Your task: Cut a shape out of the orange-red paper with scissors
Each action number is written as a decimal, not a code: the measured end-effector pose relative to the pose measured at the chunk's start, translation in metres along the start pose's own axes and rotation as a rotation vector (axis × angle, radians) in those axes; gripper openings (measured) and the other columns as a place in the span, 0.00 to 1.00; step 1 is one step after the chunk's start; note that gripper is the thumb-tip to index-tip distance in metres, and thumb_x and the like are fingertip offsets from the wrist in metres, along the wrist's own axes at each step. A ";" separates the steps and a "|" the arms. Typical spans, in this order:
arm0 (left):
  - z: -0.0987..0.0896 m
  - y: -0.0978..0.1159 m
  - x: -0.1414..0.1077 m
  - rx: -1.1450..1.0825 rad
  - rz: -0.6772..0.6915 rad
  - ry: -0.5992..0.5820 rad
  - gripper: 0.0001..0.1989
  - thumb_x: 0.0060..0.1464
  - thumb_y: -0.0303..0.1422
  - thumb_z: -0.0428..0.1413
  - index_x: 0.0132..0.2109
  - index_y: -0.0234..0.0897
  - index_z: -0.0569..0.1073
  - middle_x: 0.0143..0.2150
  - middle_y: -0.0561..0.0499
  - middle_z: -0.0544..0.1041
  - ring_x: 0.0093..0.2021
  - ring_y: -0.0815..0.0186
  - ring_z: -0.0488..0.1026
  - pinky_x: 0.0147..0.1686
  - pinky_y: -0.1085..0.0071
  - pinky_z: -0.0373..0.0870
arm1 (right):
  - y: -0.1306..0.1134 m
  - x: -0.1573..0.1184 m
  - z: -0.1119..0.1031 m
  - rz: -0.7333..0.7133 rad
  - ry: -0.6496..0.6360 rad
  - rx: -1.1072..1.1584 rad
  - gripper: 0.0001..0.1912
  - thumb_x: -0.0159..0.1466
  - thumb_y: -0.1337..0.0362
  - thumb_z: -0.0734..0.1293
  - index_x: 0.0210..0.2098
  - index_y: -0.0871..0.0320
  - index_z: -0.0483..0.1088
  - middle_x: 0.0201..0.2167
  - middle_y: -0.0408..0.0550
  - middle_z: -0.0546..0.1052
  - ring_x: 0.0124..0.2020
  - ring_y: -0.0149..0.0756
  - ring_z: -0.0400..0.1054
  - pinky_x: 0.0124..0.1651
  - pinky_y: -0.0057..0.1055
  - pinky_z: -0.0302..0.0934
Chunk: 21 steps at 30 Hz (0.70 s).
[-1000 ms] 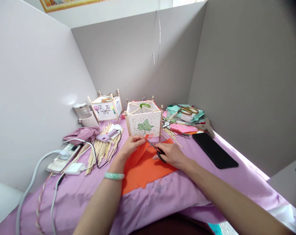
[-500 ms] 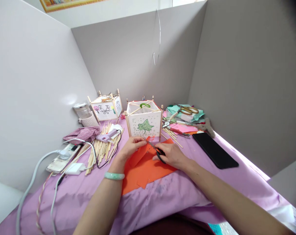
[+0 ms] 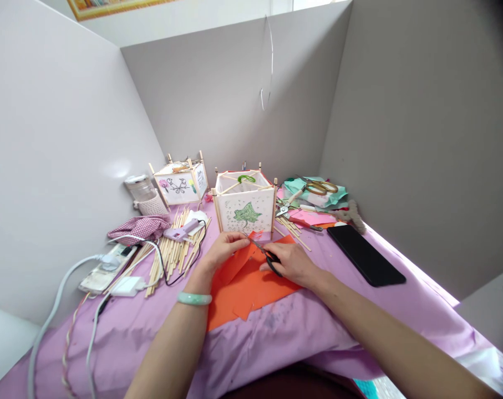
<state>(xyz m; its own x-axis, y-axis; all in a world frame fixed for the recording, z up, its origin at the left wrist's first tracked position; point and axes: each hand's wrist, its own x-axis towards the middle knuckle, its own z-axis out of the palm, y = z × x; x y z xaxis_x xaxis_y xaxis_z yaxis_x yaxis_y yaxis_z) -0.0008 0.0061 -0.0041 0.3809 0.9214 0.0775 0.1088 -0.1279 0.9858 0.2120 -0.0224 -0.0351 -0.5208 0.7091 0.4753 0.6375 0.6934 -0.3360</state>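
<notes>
My left hand (image 3: 227, 248), with a green bangle at its wrist, pinches the upper part of an orange piece (image 3: 239, 266). My right hand (image 3: 290, 262) is closed on black-handled scissors (image 3: 273, 264), whose blades point up and left at the piece near my left fingertips. Beneath both hands lies a larger orange sheet (image 3: 251, 296) with small cut scraps on it. Just beyond stands a stick-framed paper lantern (image 3: 246, 213) with a green leaf drawing and a green cord on top.
A second lantern (image 3: 179, 187), a jar (image 3: 141, 189), a glue gun (image 3: 182, 229), wooden sticks (image 3: 174, 255), and a power strip (image 3: 108, 269) with cables are at the left. To the right are a black phone (image 3: 365, 255), pliers (image 3: 290, 204), gold-handled scissors (image 3: 321, 187) and coloured scraps.
</notes>
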 end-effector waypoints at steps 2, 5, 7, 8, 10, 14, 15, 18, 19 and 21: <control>0.000 0.000 0.000 0.000 -0.001 -0.005 0.10 0.43 0.36 0.60 0.28 0.32 0.75 0.24 0.53 0.71 0.24 0.71 0.62 0.25 0.75 0.56 | 0.000 0.000 0.000 0.003 0.002 0.006 0.19 0.58 0.48 0.65 0.39 0.57 0.69 0.29 0.46 0.74 0.30 0.33 0.67 0.32 0.26 0.55; 0.000 0.001 0.000 0.011 0.004 -0.007 0.10 0.43 0.36 0.60 0.28 0.32 0.75 0.23 0.53 0.70 0.24 0.72 0.61 0.25 0.75 0.56 | -0.001 0.000 -0.001 0.004 0.009 0.002 0.19 0.57 0.48 0.65 0.38 0.57 0.70 0.28 0.45 0.74 0.29 0.33 0.67 0.32 0.26 0.55; 0.000 0.001 0.000 0.011 0.012 -0.004 0.10 0.43 0.36 0.60 0.28 0.32 0.75 0.23 0.53 0.70 0.24 0.72 0.62 0.25 0.75 0.56 | -0.001 0.001 -0.001 0.004 0.007 -0.001 0.19 0.58 0.48 0.65 0.38 0.57 0.70 0.27 0.45 0.73 0.28 0.32 0.66 0.31 0.26 0.54; 0.000 0.000 0.000 0.006 0.015 -0.001 0.10 0.43 0.36 0.60 0.28 0.32 0.75 0.24 0.53 0.71 0.25 0.71 0.62 0.26 0.75 0.57 | -0.002 0.001 -0.002 0.005 0.005 0.000 0.19 0.58 0.48 0.65 0.38 0.57 0.70 0.27 0.45 0.73 0.28 0.32 0.66 0.31 0.26 0.54; 0.000 0.000 0.001 -0.009 0.016 0.012 0.10 0.43 0.36 0.60 0.28 0.32 0.75 0.24 0.53 0.72 0.25 0.71 0.64 0.27 0.75 0.58 | -0.003 0.001 -0.003 0.007 0.005 0.006 0.20 0.57 0.47 0.65 0.39 0.57 0.69 0.27 0.45 0.73 0.28 0.32 0.66 0.30 0.26 0.53; -0.002 -0.002 0.002 -0.053 0.005 0.078 0.11 0.43 0.37 0.61 0.30 0.33 0.76 0.26 0.51 0.74 0.26 0.69 0.66 0.28 0.74 0.60 | -0.005 0.000 -0.006 0.009 0.005 0.017 0.21 0.57 0.48 0.66 0.42 0.57 0.68 0.30 0.45 0.74 0.28 0.31 0.66 0.30 0.25 0.52; -0.002 -0.002 0.002 -0.059 0.006 0.093 0.11 0.42 0.37 0.61 0.30 0.33 0.76 0.27 0.51 0.75 0.26 0.69 0.67 0.28 0.74 0.60 | -0.005 0.000 -0.007 0.008 0.002 0.016 0.21 0.57 0.48 0.66 0.41 0.57 0.69 0.30 0.45 0.74 0.28 0.31 0.66 0.30 0.25 0.52; -0.003 -0.003 0.002 -0.080 0.016 0.113 0.11 0.43 0.37 0.61 0.31 0.33 0.76 0.28 0.50 0.76 0.28 0.69 0.69 0.29 0.74 0.62 | -0.005 -0.001 -0.008 0.009 0.001 0.005 0.21 0.57 0.48 0.66 0.40 0.58 0.69 0.29 0.45 0.74 0.28 0.31 0.66 0.30 0.25 0.52; -0.003 -0.003 0.002 -0.092 0.017 0.114 0.12 0.43 0.38 0.61 0.32 0.33 0.76 0.29 0.50 0.76 0.28 0.69 0.69 0.30 0.74 0.62 | -0.005 -0.001 -0.008 0.009 0.004 0.004 0.21 0.56 0.48 0.66 0.40 0.58 0.68 0.29 0.45 0.74 0.28 0.31 0.66 0.30 0.25 0.52; -0.004 -0.004 0.002 -0.117 0.012 0.120 0.12 0.42 0.38 0.61 0.32 0.33 0.76 0.29 0.50 0.76 0.28 0.69 0.70 0.30 0.74 0.63 | -0.005 0.000 -0.008 0.008 0.011 0.007 0.21 0.56 0.48 0.66 0.41 0.58 0.68 0.30 0.45 0.74 0.28 0.32 0.66 0.31 0.26 0.52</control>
<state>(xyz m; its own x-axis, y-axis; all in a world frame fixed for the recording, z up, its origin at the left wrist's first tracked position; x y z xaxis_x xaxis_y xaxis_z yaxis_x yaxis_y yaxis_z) -0.0041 0.0100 -0.0073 0.2685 0.9580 0.1001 -0.0052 -0.1025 0.9947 0.2135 -0.0274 -0.0270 -0.5096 0.7132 0.4812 0.6376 0.6886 -0.3454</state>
